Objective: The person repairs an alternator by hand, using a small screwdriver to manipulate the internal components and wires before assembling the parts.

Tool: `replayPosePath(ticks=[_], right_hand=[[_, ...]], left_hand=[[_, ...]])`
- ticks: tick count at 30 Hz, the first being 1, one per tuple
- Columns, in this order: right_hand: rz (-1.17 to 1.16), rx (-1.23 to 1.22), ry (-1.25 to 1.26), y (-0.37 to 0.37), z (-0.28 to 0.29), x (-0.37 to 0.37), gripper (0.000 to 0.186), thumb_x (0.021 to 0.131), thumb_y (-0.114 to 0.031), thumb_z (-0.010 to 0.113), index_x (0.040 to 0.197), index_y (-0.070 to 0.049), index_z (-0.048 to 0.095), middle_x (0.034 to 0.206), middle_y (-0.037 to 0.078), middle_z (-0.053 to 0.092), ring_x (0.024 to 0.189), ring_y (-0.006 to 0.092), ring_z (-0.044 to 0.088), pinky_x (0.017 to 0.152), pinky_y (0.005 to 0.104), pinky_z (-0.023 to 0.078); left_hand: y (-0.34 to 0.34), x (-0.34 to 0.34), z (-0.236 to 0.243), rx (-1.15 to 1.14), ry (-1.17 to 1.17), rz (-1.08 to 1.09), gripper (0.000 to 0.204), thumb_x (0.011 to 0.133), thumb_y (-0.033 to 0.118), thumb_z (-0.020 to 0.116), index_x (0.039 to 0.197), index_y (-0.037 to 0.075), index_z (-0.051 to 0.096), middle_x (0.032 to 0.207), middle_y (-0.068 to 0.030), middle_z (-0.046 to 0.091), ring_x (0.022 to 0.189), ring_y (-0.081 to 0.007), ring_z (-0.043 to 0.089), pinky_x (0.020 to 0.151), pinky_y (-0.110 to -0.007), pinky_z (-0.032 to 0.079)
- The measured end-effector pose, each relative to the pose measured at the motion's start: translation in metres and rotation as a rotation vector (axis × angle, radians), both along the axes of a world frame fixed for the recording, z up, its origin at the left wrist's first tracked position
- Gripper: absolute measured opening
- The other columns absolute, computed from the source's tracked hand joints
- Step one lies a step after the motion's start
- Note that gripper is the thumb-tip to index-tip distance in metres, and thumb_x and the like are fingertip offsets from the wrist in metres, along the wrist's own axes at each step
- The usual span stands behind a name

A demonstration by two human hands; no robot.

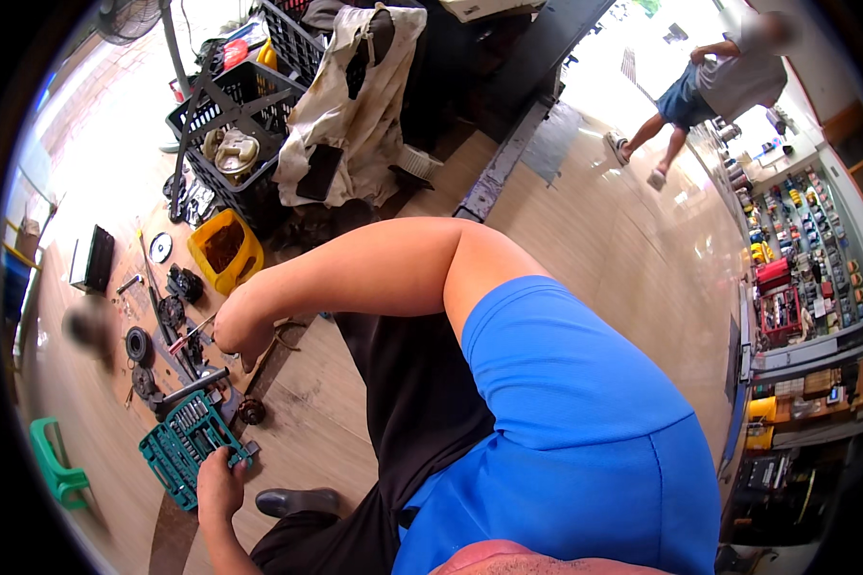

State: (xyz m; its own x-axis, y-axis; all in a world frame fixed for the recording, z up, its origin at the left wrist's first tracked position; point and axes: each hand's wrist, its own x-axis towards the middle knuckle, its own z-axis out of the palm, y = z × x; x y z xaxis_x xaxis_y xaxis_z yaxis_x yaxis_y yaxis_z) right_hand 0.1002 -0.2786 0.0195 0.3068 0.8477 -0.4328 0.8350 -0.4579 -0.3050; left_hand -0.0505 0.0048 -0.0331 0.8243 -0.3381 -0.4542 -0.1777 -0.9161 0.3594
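Note:
My right arm reaches across to the parts on the floor. My right hand [244,324] is closed around a thin tool [193,335], whose reddish, pale shaft points down-left; its kind is unclear. Below it, my left hand [222,479] is at the near right edge of an open green socket set case [168,446]. Its fingers are bent together there, and what they pinch, if anything, is hidden. Rows of silver sockets [192,414] sit in the case. A metal bar [197,385] lies along the case's far edge, and a small dark round part [251,411] is beside it.
Dark machine parts, including a black ring [139,345], lie around a yellow container [226,251]. Black crates [249,125] and a stained cloth [360,105] with a phone [319,172] stand beyond. A green stool [58,465] is at left; another person [719,86] stands far right.

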Motion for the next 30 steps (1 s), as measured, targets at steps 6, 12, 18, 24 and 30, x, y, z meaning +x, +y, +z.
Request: replayPosePath(ticks=[6,12,18,24,30], right_hand=[[-0.003,-0.023,0.008,0.0018,0.0016,-0.0013,0.047,0.090,-0.038,0.065,0.106,0.005,0.070,0.105,0.024,0.068,0.101,0.0386,0.064,0.088,0.0458,0.050],[-0.017,-0.041,0.023,-0.0006,0.0082,-0.0040,0.047,0.092,-0.038,0.064,0.107,0.006,0.070,0.105,0.024,0.068,0.101,0.0385,0.064,0.088,0.0458,0.050],[-0.022,-0.052,0.032,-0.0024,0.0052,-0.0031,0.047,0.092,-0.038,0.064,0.107,0.005,0.070,0.105,0.024,0.068,0.101,0.0383,0.064,0.087,0.0459,0.050],[-0.006,-0.028,0.007,-0.0038,0.0086,-0.0045,0.047,0.091,-0.039,0.065,0.107,0.005,0.070,0.104,0.024,0.068,0.100,0.0385,0.064,0.087,0.0458,0.050],[-0.013,0.003,0.012,-0.0010,0.0057,-0.0035,0.045,0.090,-0.038,0.065,0.105,0.004,0.070,0.103,0.024,0.069,0.099,0.0387,0.064,0.086,0.0457,0.050]], left_hand=[[-0.0014,-0.0008,0.0027,0.020,-0.004,-0.005,0.028,0.083,0.014,0.071,0.104,0.000,0.061,0.099,-0.0228,0.064,0.095,-0.0426,0.060,0.081,-0.049,0.047],[-0.0037,-0.0007,0.0043,0.015,0.002,-0.003,0.027,0.083,0.015,0.071,0.104,0.000,0.061,0.099,-0.0230,0.064,0.096,-0.0426,0.059,0.082,-0.049,0.047],[-0.0081,-0.0003,0.0052,0.030,0.004,0.003,0.027,0.083,0.015,0.071,0.103,-0.001,0.061,0.098,-0.0232,0.064,0.096,-0.0427,0.059,0.081,-0.049,0.047],[-0.0089,-0.0002,0.0066,0.013,0.013,0.020,0.027,0.083,0.015,0.071,0.103,-0.001,0.061,0.098,-0.0234,0.064,0.095,-0.0429,0.060,0.081,-0.049,0.047],[-0.0059,-0.0008,0.0059,0.023,0.026,0.020,0.026,0.083,0.015,0.071,0.102,0.000,0.062,0.097,-0.0232,0.064,0.094,-0.0430,0.060,0.081,-0.049,0.047]])
